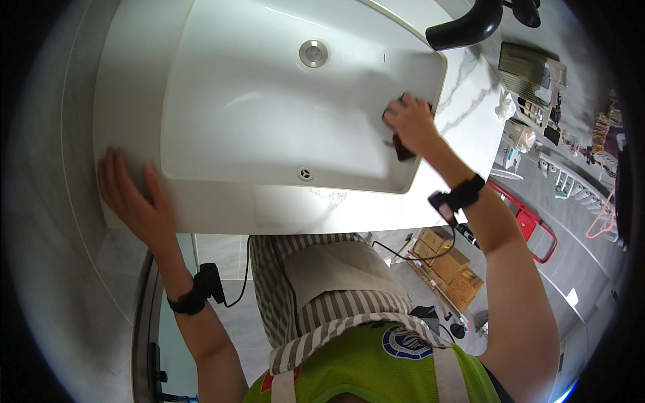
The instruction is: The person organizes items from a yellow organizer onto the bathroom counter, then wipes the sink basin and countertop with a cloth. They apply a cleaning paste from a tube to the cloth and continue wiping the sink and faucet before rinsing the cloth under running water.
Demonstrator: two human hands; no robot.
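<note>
My right hand grips a dark reddish-black item against the right inner wall of a white rectangular sink. Fingers cover most of that item, and blur leaves it unclear whether it is a cloth or a scrubber. Flat on the white marble-patterned countertop, at its left end, rests my left hand with the thumb apart from the fingers and nothing in it. The sink has a round metal drain and a small overflow hole in the near wall.
A black curved fixture juts over the sink's far right corner. A crumpled white tissue lies at the counter's right edge. Cardboard boxes and a red folding frame stand on the floor. A tiled wall borders the left.
</note>
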